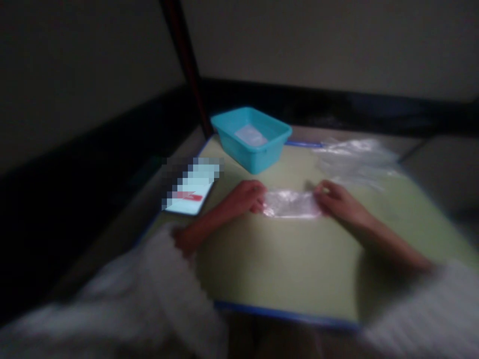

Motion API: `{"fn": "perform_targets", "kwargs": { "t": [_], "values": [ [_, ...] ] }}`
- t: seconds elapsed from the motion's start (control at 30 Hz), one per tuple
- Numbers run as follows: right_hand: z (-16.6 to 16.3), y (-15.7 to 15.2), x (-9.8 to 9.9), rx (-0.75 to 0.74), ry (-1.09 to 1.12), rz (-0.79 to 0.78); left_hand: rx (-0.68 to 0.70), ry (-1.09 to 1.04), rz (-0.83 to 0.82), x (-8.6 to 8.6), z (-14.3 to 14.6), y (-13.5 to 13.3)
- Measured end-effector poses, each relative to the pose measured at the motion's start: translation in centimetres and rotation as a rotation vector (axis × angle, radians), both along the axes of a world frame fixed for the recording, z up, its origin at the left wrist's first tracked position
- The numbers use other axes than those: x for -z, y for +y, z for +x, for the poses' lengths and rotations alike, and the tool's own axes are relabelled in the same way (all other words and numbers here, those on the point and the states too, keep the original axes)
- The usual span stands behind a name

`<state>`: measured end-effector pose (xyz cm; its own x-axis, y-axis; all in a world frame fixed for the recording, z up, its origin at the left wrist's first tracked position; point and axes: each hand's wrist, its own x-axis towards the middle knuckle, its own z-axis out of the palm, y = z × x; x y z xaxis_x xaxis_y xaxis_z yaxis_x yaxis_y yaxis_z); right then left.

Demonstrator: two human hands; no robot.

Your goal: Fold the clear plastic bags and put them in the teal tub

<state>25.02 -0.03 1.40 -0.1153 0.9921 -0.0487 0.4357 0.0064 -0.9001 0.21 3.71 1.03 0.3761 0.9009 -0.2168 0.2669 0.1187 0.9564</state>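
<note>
A small clear plastic bag (pixel 291 204) lies flat on the pale green mat (pixel 277 269). My left hand (pixel 245 197) pinches its left edge with curled fingers. My right hand (pixel 339 202) grips its right edge the same way. The bag is stretched between both hands, close to the mat's middle. Both arms wear white knitted sleeves. The picture is dim and blurred.
A turquoise plastic tub (pixel 251 138) with something pale inside stands at the mat's far edge. A heap of clear plastic bags (pixel 357 158) lies at the far right. A phone with a lit screen (pixel 190 189) rests at the left edge. A dark pole (pixel 187 65) rises behind the tub.
</note>
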Motion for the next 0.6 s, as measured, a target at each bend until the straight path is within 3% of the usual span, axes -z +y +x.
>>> {"fn": "perform_targets", "kwargs": {
  "t": [0.23, 0.4, 0.6],
  "values": [
    [-0.4, 0.1, 0.0, 0.079, -0.079, 0.021, 0.044, 0.036, 0.049, 0.4, -0.2, -0.1],
    [-0.3, 0.0, 0.1, 0.047, -0.112, 0.037, 0.083, 0.111, 0.120, 0.7, -0.3, -0.5],
    [0.2, -0.2, 0.5, 0.056, -0.157, 0.124, 0.142, 0.105, 0.073, 0.3, 0.0, -1.3]
  ]
}}
